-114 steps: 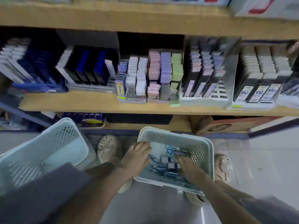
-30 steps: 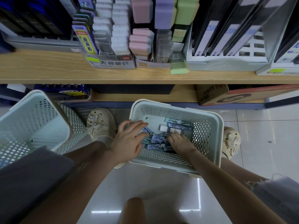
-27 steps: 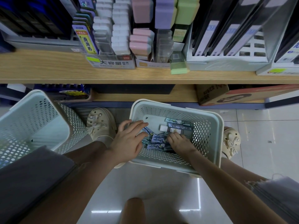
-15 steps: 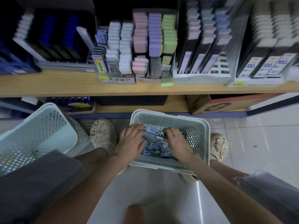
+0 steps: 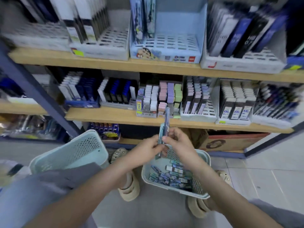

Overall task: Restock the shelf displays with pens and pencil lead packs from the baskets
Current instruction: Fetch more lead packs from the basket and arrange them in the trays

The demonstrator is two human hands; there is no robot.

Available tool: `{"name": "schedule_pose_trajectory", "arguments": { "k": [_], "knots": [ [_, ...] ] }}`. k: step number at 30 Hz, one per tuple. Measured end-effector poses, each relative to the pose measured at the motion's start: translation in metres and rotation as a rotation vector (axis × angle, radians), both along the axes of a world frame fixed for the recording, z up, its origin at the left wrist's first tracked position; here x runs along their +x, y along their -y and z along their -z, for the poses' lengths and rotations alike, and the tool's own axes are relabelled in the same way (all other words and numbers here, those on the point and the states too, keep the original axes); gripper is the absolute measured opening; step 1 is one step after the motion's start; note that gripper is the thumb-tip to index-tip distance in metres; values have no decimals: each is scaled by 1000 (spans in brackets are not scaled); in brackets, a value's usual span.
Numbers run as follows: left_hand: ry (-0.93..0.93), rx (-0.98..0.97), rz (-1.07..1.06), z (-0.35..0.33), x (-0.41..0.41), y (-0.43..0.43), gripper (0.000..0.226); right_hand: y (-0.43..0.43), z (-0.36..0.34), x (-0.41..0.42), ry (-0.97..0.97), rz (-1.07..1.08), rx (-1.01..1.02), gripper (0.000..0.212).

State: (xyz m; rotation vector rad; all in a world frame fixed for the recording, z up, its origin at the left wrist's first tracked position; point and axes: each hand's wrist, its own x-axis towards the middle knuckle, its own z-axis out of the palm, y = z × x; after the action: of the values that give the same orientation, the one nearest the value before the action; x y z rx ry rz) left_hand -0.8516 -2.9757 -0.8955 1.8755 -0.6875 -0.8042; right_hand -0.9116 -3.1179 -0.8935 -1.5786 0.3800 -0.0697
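Note:
Above the right basket (image 5: pixel 203 156), my left hand (image 5: pixel 145 149) and my right hand (image 5: pixel 176 142) together grip a small bundle of light-blue packs (image 5: pixel 162 134), held upright between them. One long pack (image 5: pixel 167 116) sticks up out of the bundle. More blue packs (image 5: pixel 169 176) lie loose on the basket's floor. On the top shelf stands a light-blue cartoon display tray (image 5: pixel 166 54) with two packs (image 5: pixel 143 17) at its left side and many open slots.
A second pale basket (image 5: pixel 69 153) stands tilted to the left on the floor. The middle shelf (image 5: pixel 102 116) carries rows of lead cases and erasers. Cardboard boxes (image 5: pixel 230 142) sit under it. A blue shelf post (image 5: pixel 37 94) slants at left.
Both hands have risen out of the right basket holding a bundle of packs. My view has tilted up, so the top shelf and its blue display tray have come into sight.

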Motion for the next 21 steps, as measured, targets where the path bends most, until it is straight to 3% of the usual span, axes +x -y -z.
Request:
{"name": "schedule_pose_trajectory", "arguments": {
  "k": [8,13,16,21],
  "knots": [
    [-147,-227,-181,-93,15,-30,23,-24,-73,20,159,-16,1,13],
    [129,-168,-168,-128,27,-33,17,-32,-108,30,263,-44,55,6],
    [261,-120,-201,-148,36,-34,13,-31,-126,39,296,-58,36,15],
    [305,-125,-197,-178,51,-37,13,-27,-165,63,383,-44,-44,7]
  ]
}}
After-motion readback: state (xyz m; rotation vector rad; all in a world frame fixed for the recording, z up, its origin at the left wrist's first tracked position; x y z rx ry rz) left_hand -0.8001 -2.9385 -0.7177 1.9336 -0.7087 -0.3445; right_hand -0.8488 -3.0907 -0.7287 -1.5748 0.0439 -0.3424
